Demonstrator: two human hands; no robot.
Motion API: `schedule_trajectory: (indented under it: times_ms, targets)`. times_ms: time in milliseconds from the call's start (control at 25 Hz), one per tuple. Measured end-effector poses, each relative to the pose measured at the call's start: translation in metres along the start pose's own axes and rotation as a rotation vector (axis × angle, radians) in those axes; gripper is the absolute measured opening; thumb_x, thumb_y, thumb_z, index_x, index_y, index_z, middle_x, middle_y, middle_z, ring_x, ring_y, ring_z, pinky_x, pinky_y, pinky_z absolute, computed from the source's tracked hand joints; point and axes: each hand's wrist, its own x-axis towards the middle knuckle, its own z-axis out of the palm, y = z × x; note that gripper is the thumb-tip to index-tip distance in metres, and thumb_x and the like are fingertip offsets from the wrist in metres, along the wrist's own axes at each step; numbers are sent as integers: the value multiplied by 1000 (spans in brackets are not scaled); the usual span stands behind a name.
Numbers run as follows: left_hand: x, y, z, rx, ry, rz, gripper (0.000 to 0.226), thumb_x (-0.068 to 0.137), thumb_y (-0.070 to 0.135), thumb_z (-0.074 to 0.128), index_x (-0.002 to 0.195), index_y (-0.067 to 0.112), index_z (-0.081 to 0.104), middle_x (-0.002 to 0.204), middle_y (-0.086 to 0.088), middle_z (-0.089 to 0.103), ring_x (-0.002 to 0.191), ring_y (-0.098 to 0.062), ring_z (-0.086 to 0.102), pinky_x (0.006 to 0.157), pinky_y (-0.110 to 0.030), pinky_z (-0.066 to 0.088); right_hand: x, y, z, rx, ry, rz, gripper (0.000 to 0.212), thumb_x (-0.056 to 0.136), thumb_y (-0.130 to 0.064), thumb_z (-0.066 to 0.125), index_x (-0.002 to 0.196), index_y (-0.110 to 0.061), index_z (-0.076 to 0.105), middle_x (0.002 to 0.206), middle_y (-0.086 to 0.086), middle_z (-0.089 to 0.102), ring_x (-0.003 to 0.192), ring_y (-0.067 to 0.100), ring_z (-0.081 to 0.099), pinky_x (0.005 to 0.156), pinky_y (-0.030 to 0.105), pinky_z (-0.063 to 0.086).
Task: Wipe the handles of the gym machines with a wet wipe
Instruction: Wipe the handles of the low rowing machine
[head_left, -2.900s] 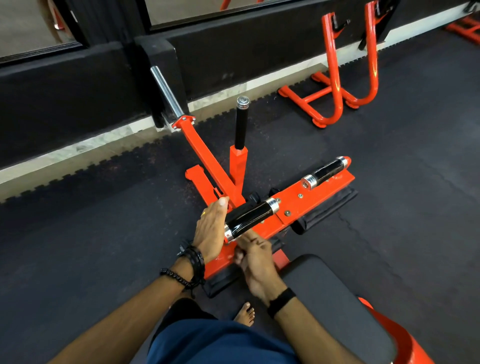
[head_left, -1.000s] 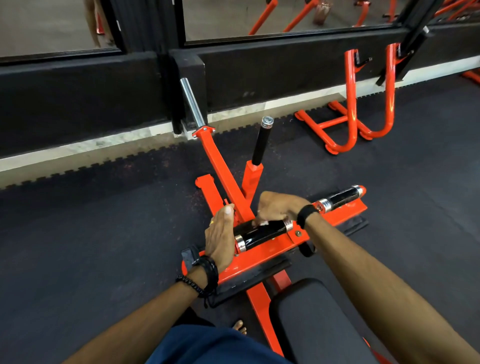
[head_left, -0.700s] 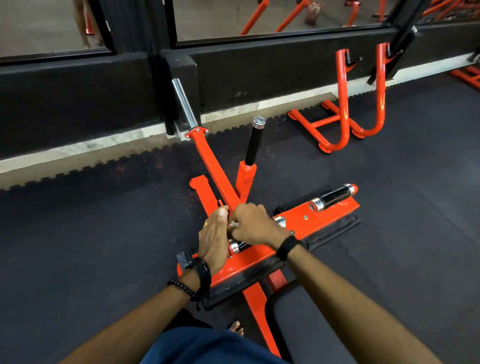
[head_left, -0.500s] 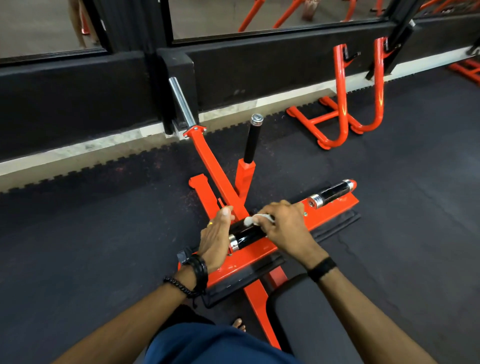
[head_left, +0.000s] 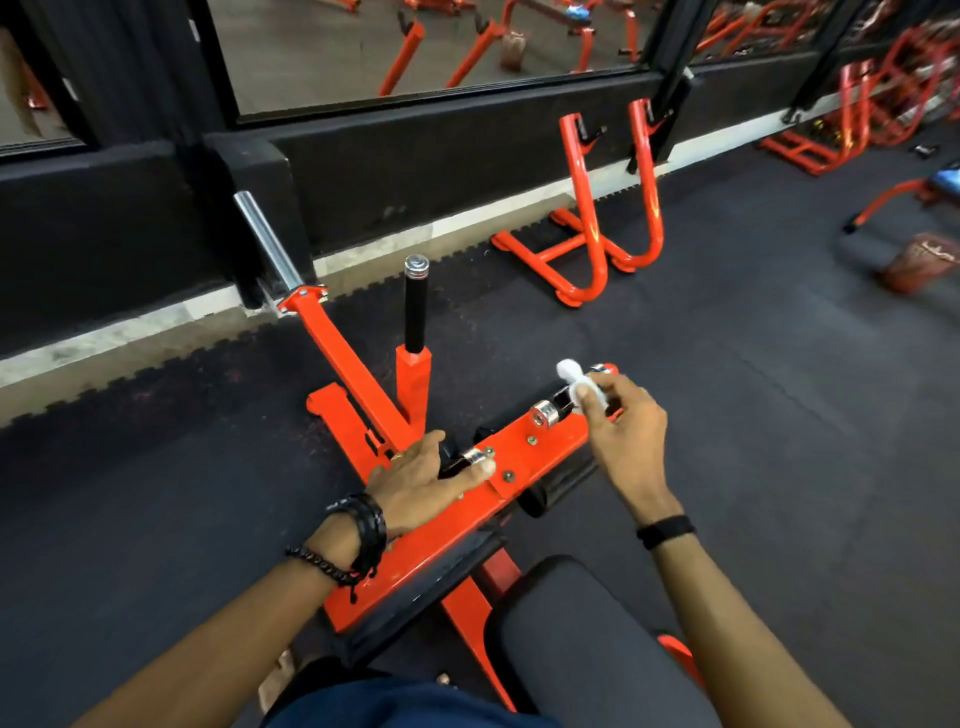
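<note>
On the dark rubber floor (head_left: 727, 415) stands an orange machine (head_left: 540, 457) with a crossbar running from lower left to upper right. Two black handles with chrome collars lie along that bar. At the right handle (head_left: 558, 408), the right hand (head_left: 623, 431) pinches a crumpled white wipe (head_left: 579, 382) between thumb and fingertips, its fingers curled round the wad, which sits on top of the grip near its far end; part of the wipe sticks up above the fingers. A black band (head_left: 665, 531) circles that wrist. The left hand (head_left: 423, 480) rests over the left handle (head_left: 462, 462), fingers fairly straight and spread across the grip and the bar, the thumb lying on the orange plate beside a bolt; it covers most of the grip, so only the chrome collar and a bit of black show. Whether its fingers wrap under the grip cannot be told. Black bracelets (head_left: 358, 535) sit on that wrist. Beyond the bar an upright black post (head_left: 415, 306) with a chrome cap rises from an orange socket, and a chrome sleeve (head_left: 265, 241) slants up to the left. A black seat pad (head_left: 587, 639) lies at the bottom, near the person's blue shorts (head_left: 405, 706). An orange rack (head_left: 608, 208) stands by the wall
</note>
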Motion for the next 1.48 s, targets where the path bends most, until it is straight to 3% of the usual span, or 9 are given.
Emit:
schedule_trajectory:
  times_ms: [120,320,400,520,800,960,1160,1240,1480]
  targets:
    - [12,6,3,155,-25,-13,119,67,90,48,156,19,13,162,-3,24,147,-26,28,115,-53,21,17,21,-5,38,-8,97,12,92,-32,63,90,-24,71,82,-6,73,77,18,68,76,44,55]
    - [12,9,9,327,138,30,110,73,82,52,153,17,14,154,-4,37,139,-27,39,111,-50,28,8,24,25,-128,-242,-134,19,91,-39,64,82,-24,72,79,-10,69,75,12,60,70,36,50]
    - [12,9,10,352,168,34,109,73,83,50,153,18,14,151,-4,39,137,-27,41,111,-50,29,36,38,22,-183,-157,-48,28,87,-45,58,78,-22,71,76,-8,69,74,16,62,68,35,50]
    - [13,8,12,356,175,18,111,71,84,48,153,19,13,150,-3,39,136,-27,41,111,-50,29,75,61,11,-279,-43,122,20,84,-34,57,78,-19,69,81,-3,70,80,26,64,69,35,51]
    - [17,6,13,347,141,-16,116,65,88,41,155,21,8,150,-1,39,136,-25,41,112,-54,29,4,36,37,-12,-6,-43,6,89,-15,67,84,-16,70,72,-9,65,60,7,55,60,20,45]
    - [18,6,13,337,111,-25,114,66,87,42,155,23,9,154,-2,35,137,-26,40,112,-54,29,44,57,30,36,242,212,8,89,-23,62,84,-16,65,67,-3,65,59,14,57,64,38,51]
    - [17,7,12,326,107,-26,110,72,83,49,156,24,9,156,-2,33,140,-25,38,114,-54,28,-19,22,60,197,266,227,6,91,-13,64,87,-13,60,61,-8,53,54,7,47,55,20,39]
    - [17,8,13,331,106,-23,109,74,82,50,156,24,8,157,-2,32,140,-25,37,114,-53,27,-41,16,65,256,229,264,5,91,-12,63,90,-14,59,61,-2,56,54,9,48,55,21,39]
    - [17,9,12,336,116,-26,110,74,81,51,156,23,9,156,-2,33,140,-25,38,114,-52,29,28,42,56,339,508,564,14,93,-22,63,89,-8,58,59,-12,44,49,0,43,58,25,38]
